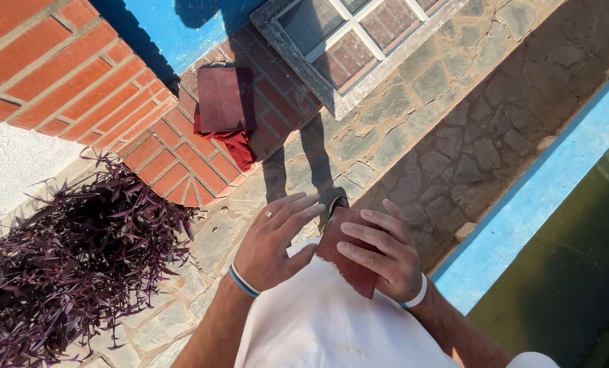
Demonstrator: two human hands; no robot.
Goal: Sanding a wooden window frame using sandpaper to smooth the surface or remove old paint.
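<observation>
The fingers of the right hand are stretched and a little spread, and they lie flat over a dark red sheet of sandpaper. The thumb is hidden behind the sheet, so the hand seems to clamp it between fingers and thumb. The sheet stands in front of the person's body, just above the white shirt, and its lower edge looks torn and pale. The left hand is just beside it. Its fingers are straight and close together, with a ring on one of them, and its thumb touches or nearly touches the left edge of the sheet; I cannot tell which. Both wrists carry a band: blue and white on the left, white on the right.

Behind the hands a shoe shows on the stone paving. Farther away, on a low red brick wall, a second dark red sheet lies on top of a red cloth. An old window frame with panes lies on the paving near the wall. A purple-leaved plant grows at the left, and a blue edge borders greenish water at the right.
</observation>
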